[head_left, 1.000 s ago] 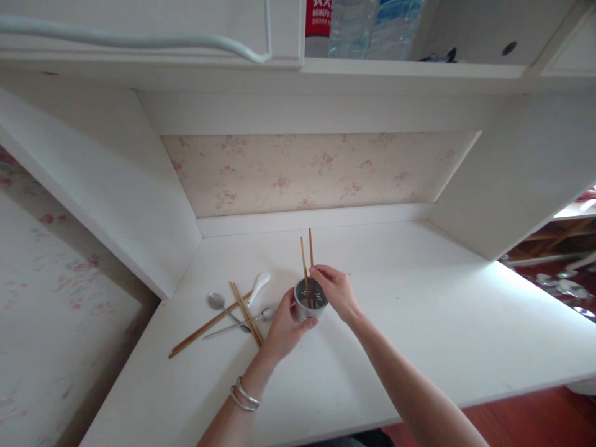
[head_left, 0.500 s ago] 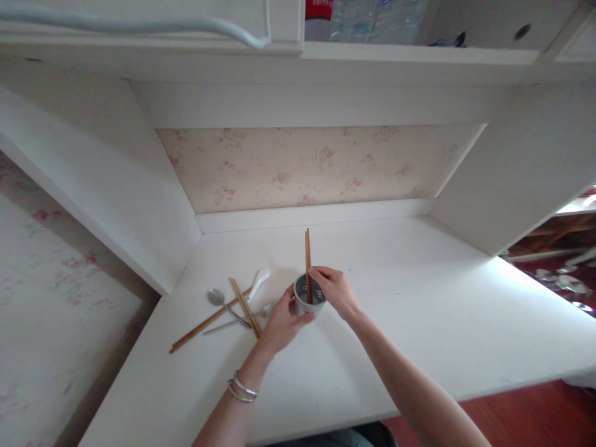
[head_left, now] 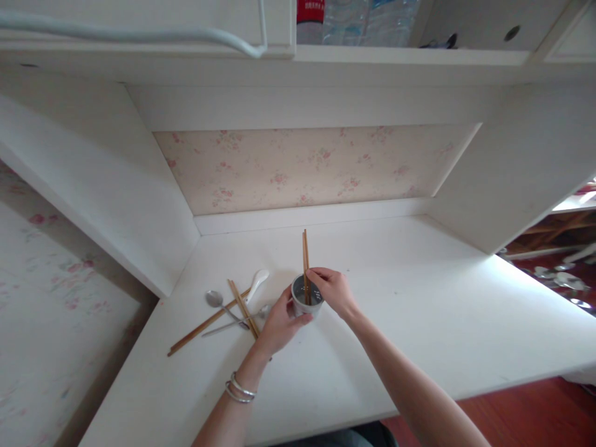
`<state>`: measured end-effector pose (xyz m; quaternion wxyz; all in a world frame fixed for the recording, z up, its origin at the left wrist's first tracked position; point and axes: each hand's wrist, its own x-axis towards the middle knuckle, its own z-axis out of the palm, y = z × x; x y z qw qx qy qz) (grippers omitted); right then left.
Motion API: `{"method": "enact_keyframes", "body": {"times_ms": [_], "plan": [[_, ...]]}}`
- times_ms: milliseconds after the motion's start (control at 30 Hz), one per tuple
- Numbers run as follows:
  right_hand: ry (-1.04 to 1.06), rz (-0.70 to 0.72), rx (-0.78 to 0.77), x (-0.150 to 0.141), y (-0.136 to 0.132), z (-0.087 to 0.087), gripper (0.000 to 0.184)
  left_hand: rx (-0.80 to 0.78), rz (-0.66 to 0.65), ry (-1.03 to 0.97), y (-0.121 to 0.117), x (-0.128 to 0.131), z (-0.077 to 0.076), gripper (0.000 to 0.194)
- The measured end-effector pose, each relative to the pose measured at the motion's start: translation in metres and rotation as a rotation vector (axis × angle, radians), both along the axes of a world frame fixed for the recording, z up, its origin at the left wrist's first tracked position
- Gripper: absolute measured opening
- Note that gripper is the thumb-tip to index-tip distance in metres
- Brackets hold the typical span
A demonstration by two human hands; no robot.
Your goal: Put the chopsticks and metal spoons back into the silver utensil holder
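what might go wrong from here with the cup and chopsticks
The tall brown wooden chopsticks rise well above the small grey metal cup, so it might tip if the left hand loosened. That hand is also close to the long-handled silver metal spoon and might nudge it.

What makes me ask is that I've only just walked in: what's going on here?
A person is holding a small cup in the left hand. The right hand grips two wooden chopsticks, whose lower ends are inside the cup. On the white counter, to the left, lie more chopsticks, two metal spoons and a white spoon, some crossing each other.
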<state>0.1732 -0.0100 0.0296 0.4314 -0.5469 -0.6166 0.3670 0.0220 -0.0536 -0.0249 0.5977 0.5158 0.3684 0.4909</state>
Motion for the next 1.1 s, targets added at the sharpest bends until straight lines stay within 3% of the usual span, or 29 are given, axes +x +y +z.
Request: {"method": "enact_keyframes", "body": {"times_ms": [500, 667, 800, 900, 1100], "plan": [[0.096, 0.035, -0.012, 0.000, 0.002, -0.006, 0.025, 0.025, -0.001, 0.048, 0.002, -0.002, -0.004, 0.070], [0.222, 0.082, -0.070, 0.006, -0.004, -0.008, 0.039, 0.043, -0.018, 0.083, 0.001, -0.002, 0.002, 0.067], [0.406, 0.318, -0.115, 0.014, -0.017, -0.024, 0.068, 0.071, -0.047, 0.067, -0.001, -0.002, 0.009, 0.065], [0.480, 0.372, -0.108, 0.013, -0.026, -0.042, 0.088, 0.095, -0.033, 0.121, -0.001, -0.003, 0.011, 0.059], [0.406, 0.311, 0.004, 0.002, -0.028, -0.059, 0.074, 0.180, 0.065, 0.307, -0.009, -0.009, 0.012, 0.062]]}}
